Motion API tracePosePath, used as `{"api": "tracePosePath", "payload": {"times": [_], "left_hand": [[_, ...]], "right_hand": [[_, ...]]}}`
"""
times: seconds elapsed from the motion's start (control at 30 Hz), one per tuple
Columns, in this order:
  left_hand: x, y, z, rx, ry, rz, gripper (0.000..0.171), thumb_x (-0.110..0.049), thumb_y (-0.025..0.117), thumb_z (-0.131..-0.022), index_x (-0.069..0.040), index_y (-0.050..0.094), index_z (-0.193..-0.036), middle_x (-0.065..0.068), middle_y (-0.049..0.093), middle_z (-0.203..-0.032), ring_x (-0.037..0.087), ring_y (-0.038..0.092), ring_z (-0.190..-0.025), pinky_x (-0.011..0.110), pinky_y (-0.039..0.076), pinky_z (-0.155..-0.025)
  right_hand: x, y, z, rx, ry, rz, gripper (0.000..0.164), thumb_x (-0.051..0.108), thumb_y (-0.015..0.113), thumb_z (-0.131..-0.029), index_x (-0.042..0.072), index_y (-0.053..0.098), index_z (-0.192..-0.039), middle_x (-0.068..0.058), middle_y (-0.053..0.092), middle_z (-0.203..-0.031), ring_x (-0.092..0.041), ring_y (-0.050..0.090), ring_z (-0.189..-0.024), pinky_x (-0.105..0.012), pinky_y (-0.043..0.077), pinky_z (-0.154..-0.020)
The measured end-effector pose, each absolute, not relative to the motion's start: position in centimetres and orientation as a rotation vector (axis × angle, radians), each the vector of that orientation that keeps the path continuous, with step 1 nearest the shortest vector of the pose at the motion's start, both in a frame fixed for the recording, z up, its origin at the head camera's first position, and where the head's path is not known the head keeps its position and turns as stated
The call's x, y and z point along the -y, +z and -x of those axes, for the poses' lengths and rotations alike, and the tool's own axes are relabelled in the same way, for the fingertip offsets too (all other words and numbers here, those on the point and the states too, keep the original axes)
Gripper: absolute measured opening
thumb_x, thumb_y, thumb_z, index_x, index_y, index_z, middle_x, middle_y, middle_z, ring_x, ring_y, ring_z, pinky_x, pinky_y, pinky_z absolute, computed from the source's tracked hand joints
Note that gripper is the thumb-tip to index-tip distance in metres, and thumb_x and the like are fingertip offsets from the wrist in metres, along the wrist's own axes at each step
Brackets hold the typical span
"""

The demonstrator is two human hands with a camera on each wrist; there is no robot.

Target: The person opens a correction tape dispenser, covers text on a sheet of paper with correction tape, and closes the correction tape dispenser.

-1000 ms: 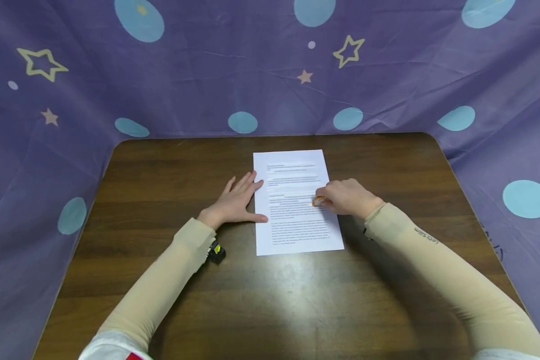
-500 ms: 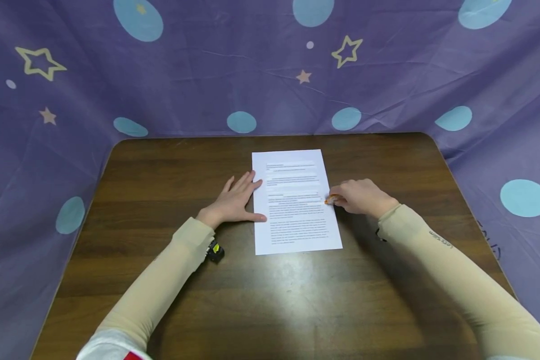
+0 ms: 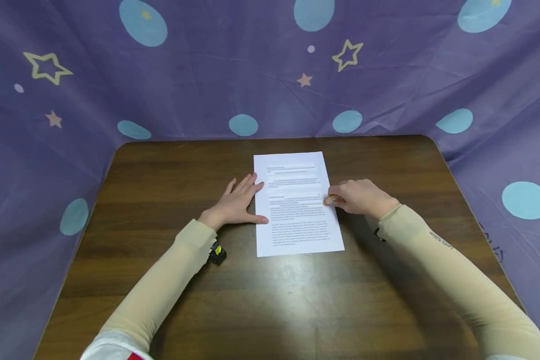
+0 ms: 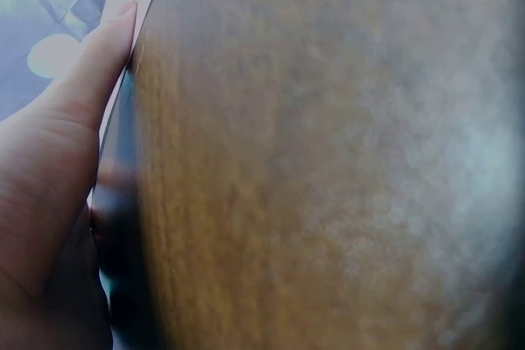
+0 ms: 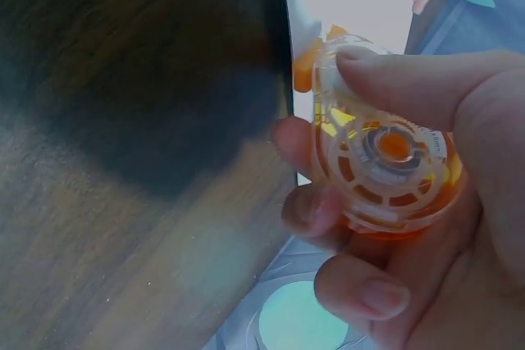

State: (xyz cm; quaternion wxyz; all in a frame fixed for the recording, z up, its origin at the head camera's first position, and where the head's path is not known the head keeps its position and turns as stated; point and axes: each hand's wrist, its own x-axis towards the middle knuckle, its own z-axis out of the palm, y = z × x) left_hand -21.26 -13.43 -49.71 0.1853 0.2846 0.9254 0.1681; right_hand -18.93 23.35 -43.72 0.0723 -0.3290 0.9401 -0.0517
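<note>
A white sheet of paper (image 3: pixel 297 247) printed with lines of text lies on the table. My left hand (image 3: pixel 236 204) rests spread over its left edge, with fingertips and thumb on the paper. In the left wrist view its thumb (image 4: pixel 94 63) lies straight along the sheet's edge. My right hand (image 3: pixel 362 197) holds an orange, see-through correction tape dispenser (image 5: pixel 385 153), thumb on one side and curled fingers on the other. The dispenser's tip is right at the sheet's right edge, level with the middle text lines. White bands show among the upper lines.
The brown wooden table (image 3: pixel 171 185) extends around the sheet, its far edge against a purple curtain (image 3: pixel 270 80) with stars and blue dots. A small black device (image 3: pixel 217 253) is at my left wrist.
My right hand has slid rightward with the correction tape, from over the text to the paper's right edge, and has hardly moved in the last half second. The left hand keeps its place.
</note>
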Motion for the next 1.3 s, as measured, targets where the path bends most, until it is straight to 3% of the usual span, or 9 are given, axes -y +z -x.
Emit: {"api": "tracePosePath", "payload": {"times": [0.33, 0.67, 1.3], "left_hand": [[13.4, -49.6, 21.3, -2.606, 0.453, -0.788, 0.12, -0.074, 0.072, -0.083, -0.012, 0.015, -0.169, 0.011, -0.006, -0.175, 0.025, -0.008, -0.161, 0.057, -0.008, -0.126], [13.4, -50.0, 21.4, -2.61, 0.44, -0.783, 0.119, -0.077, 0.069, -0.083, -0.014, 0.014, -0.169, 0.009, -0.007, -0.175, 0.022, -0.009, -0.161, 0.054, -0.008, -0.126], [13.5, -50.1, 21.5, -2.625, 0.441, -0.797, 0.119, -0.076, 0.069, -0.083, -0.013, 0.016, -0.169, 0.009, -0.007, -0.175, 0.023, -0.008, -0.161, 0.054, -0.009, -0.126]], "right_hand": [[-21.4, -43.7, 19.9, -2.778, -0.258, 0.986, 0.007, 0.017, 0.074, -0.097, 0.014, 0.072, -0.103, 0.0, 0.065, -0.081, -0.017, 0.055, -0.069, -0.04, 0.048, -0.058], [-17.2, -44.5, 20.9, -2.733, -0.282, 1.018, 0.011, 0.026, 0.072, -0.099, 0.017, 0.072, -0.105, 0.001, 0.065, -0.082, -0.016, 0.057, -0.071, -0.044, 0.053, -0.065], [-12.3, -43.7, 20.9, -2.659, -0.274, 1.085, 0.012, 0.023, 0.07, -0.101, 0.015, 0.072, -0.11, -0.001, 0.071, -0.089, -0.016, 0.062, -0.076, -0.045, 0.057, -0.071]]}}
